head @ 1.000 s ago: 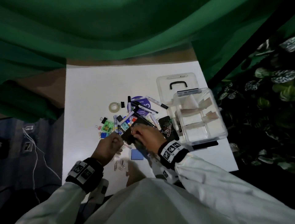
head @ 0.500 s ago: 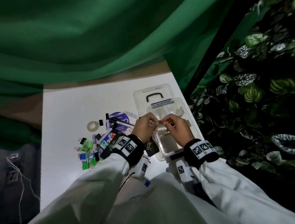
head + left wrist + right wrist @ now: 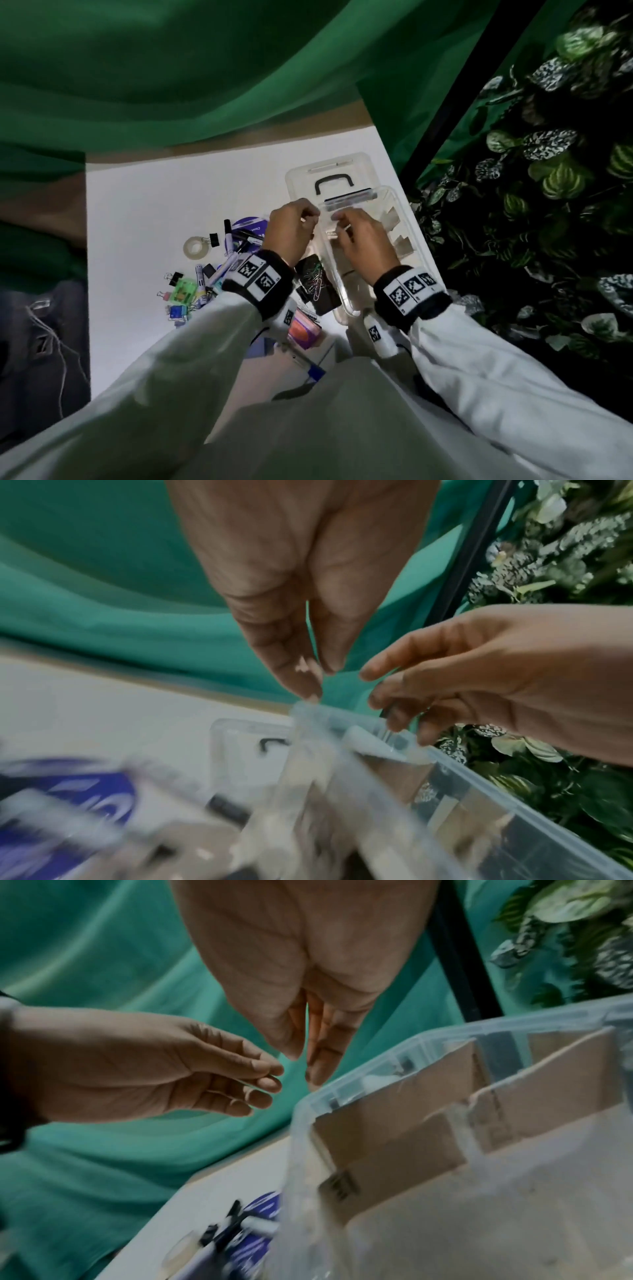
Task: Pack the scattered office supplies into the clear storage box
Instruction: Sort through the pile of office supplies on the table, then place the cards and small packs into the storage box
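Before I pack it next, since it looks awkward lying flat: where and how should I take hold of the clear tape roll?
Pinch the tape roll across its ring wall, one finger in the centre hole and the thumb on the outer rim. It lies flat on the white table, so come from above, on its open left side; a binder clip sits close on its right.

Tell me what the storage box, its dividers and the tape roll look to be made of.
Storage box: clear, glossy plastic; the table shows through its walls.
Dividers: matte brown cardboard, by their flat panels and rough pale edges.
Tape roll: translucent, shiny tape, probably plastic film; its core is too small to judge.
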Available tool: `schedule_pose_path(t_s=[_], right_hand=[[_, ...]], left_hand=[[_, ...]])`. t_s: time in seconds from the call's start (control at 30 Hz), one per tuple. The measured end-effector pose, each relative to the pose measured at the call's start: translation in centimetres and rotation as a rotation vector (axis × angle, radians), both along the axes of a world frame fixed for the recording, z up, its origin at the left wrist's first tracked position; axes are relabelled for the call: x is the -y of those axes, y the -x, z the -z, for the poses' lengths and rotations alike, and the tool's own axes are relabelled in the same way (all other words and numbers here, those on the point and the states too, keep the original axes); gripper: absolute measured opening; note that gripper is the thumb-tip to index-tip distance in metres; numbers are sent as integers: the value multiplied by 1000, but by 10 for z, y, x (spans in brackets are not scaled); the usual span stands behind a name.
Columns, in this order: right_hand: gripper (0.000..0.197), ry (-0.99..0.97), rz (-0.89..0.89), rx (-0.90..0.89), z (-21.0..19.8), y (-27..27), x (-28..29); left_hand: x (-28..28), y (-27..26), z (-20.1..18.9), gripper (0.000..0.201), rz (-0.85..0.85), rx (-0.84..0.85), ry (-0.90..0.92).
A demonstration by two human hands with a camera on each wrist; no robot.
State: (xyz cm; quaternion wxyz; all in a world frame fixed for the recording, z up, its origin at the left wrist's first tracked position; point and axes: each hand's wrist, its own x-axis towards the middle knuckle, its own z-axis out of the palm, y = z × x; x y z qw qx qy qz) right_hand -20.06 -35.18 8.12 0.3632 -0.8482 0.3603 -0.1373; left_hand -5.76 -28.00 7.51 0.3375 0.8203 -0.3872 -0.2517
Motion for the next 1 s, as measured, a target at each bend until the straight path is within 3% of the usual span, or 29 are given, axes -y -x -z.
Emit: schedule_pose_path(t_s=[0.07,0.2,0.3,0.33,0.43,0.57,0.7,0.8,0.87,1.0], right_hand=[[16,-32,-92,-41,0,1,-30],[16,-75,-341,-391,31,-6,-86],[24,-150,-334,-692,70,-10,-110],[27,-147,-291,-694,86,-11,-113],[35,-35,-95,-619,78,-11,-118],[45,-92,-25,-665,88,-3,-120],[60,-203,3,-656,124,1,-116],[44,-89,102,-577,109,-4,-113],[39,-115,127,-581,102,-8,-109],[67,-259,148,-617,96,-8,-103]], left_hand=[[-30,-4,20,13,-27,18,-63],[-71,5,75,14,85,20,-367],[-73,17,96,42,207,35,-391],[-69,20,98,50,248,56,-378],[-55,26,105,62,361,174,-372],[-49,28,113,49,431,264,-393],[-53,25,116,30,373,195,-331],[-56,22,118,20,332,140,-322],[-58,21,117,15,274,74,-290],[-64,18,90,12,139,-50,-202]])
